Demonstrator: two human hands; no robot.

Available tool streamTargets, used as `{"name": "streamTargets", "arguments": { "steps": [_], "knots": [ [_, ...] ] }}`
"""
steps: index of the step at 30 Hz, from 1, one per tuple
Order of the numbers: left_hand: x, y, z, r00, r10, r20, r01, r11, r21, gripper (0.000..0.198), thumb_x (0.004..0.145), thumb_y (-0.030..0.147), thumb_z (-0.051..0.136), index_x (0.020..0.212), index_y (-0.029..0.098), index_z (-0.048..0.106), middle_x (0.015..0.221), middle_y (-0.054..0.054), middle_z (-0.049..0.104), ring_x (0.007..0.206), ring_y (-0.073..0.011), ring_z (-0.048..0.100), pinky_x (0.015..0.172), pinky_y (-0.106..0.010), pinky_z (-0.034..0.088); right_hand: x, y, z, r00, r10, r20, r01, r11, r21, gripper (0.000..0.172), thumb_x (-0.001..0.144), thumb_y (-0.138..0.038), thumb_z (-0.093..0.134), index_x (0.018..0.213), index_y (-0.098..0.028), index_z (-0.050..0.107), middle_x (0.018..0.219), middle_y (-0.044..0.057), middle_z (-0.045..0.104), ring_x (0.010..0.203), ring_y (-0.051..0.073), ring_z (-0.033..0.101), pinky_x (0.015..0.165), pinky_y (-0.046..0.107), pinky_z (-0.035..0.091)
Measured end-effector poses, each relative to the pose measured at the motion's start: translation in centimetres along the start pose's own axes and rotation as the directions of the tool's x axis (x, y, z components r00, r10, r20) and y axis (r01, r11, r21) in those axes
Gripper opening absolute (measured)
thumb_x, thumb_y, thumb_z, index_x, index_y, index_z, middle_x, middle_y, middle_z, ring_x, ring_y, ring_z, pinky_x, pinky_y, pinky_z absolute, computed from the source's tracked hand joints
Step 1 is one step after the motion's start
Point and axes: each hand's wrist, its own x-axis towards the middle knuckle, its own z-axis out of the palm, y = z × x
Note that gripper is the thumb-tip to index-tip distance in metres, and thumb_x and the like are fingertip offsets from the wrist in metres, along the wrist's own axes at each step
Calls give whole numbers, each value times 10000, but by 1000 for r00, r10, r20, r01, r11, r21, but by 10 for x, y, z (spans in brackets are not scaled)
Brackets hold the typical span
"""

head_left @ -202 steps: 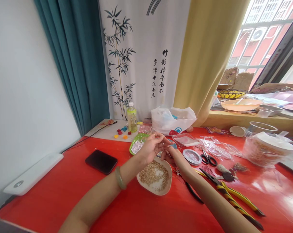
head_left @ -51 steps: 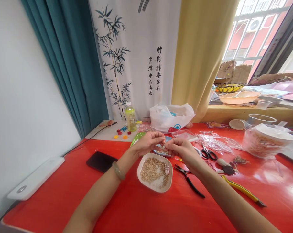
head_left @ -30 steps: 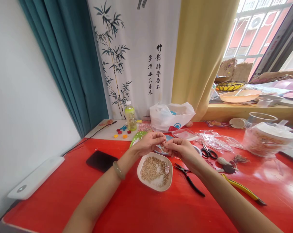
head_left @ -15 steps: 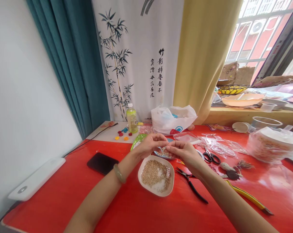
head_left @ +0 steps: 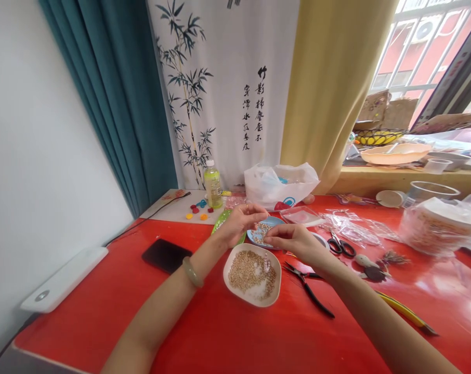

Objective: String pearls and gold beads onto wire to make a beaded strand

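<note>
My left hand point(head_left: 243, 222), with a pale bangle point(head_left: 193, 272) on its wrist, is raised by the near left side of a blue dish point(head_left: 276, 221) of small beads. Its thumb and fingers are drawn together in a pinch; anything between them is too small to make out. Over the right part of that dish, my right hand point(head_left: 293, 240) has its fingertips pinched close to the beads, and what they hold cannot be seen. Below both hands stands a white bowl point(head_left: 230, 294) of gold beads point(head_left: 245, 271). A green dish point(head_left: 221, 221) is partly hidden behind my left hand.
Pliers point(head_left: 309, 291), scissors point(head_left: 341, 245) and a yellow-handled tool point(head_left: 405, 310) lie to the right on the red table point(head_left: 220, 337). A black phone point(head_left: 167, 255) lies left. Behind are a bottle point(head_left: 213, 188), a white plastic bag point(head_left: 274, 186) and clear packets point(head_left: 348, 227).
My hands have moved apart from touching fingertips. The right hand is now lower against the blue dish, with more of the dish showing between them. The view has shifted slightly.
</note>
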Motion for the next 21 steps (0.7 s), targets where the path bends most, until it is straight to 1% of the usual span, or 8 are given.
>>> {"name": "streamTargets", "arguments": {
  "steps": [1, 3, 6, 9, 11, 14, 17, 21],
  "knots": [
    [0, 0, 0, 1000, -7, -13, 7, 1000, 3, 164, 607, 253, 691, 702, 146, 612, 703, 9, 536, 611, -61, 476, 548, -195, 366, 0, 0, -1, 999, -24, -28, 24, 1000, -9, 191, 693, -342, 617, 687, -152, 640, 655, 2, 594, 591, 101, 489, 576, 254, 366],
    [0, 0, 0, 999, -31, -13, 31, 999, 33, 210, 639, 298, 671, 777, 150, 616, 764, -15, 569, 684, -89, 515, 618, -225, 401, 0, -2, -3, 989, -85, -124, 83, 996, -23, 199, 687, -356, 622, 693, -158, 639, 652, 4, 594, 586, 104, 481, 571, 257, 366],
    [-1, -3, 1, 994, -85, 63, 78, 990, 118, 262, 693, 367, 614, 814, 134, 619, 806, -62, 611, 762, -131, 556, 682, -268, 414, -2, -9, -9, 949, -142, -282, 145, 989, -12, 199, 665, -370, 641, 691, -173, 637, 679, 15, 609, 635, 124, 500, 587, 261, 375],
    [-1, -9, 3, 985, -89, 146, 63, 983, 171, 264, 694, 372, 612, 797, 130, 630, 811, -79, 638, 785, -140, 575, 705, -270, 409, -6, -17, -12, 915, -136, -381, 150, 989, 8, 194, 650, -383, 650, 691, -193, 640, 711, 18, 623, 659, 136, 512, 573, 257, 376],
    [-1, -12, 4, 984, -59, 166, 29, 984, 175, 232, 665, 337, 646, 785, 138, 636, 788, -67, 648, 759, -128, 580, 698, -258, 407, -8, -20, -11, 907, -126, -402, 142, 990, 8, 193, 645, -388, 653, 689, -200, 642, 709, 16, 624, 653, 139, 514, 565, 259, 375],
    [-1, -14, 6, 986, -34, 163, 5, 985, 173, 198, 621, 289, 684, 742, 139, 638, 747, -51, 652, 705, -115, 578, 682, -251, 409, -9, -20, -10, 910, -152, -386, 173, 985, 19, 194, 647, -388, 654, 682, -198, 638, 706, 21, 620, 673, 151, 521, 599, 275, 390],
    [-2, -14, 9, 981, -28, 191, -7, 984, 178, 205, 609, 293, 690, 717, 127, 637, 733, -53, 652, 680, -119, 577, 681, -263, 417, -8, -18, -8, 912, -194, -361, 224, 974, 41, 173, 661, -367, 650, 677, -196, 632, 702, 18, 611, 692, 151, 524, 647, 285, 398],
    [-5, -11, 12, 974, -36, 223, -5, 984, 179, 207, 607, 289, 693, 706, 119, 626, 714, -51, 645, 673, -119, 577, 684, -270, 420, -9, -18, -7, 910, -216, -355, 244, 969, 35, 145, 671, -344, 649, 668, -201, 626, 687, 10, 597, 693, 145, 518, 650, 280, 394]
  ]
}}
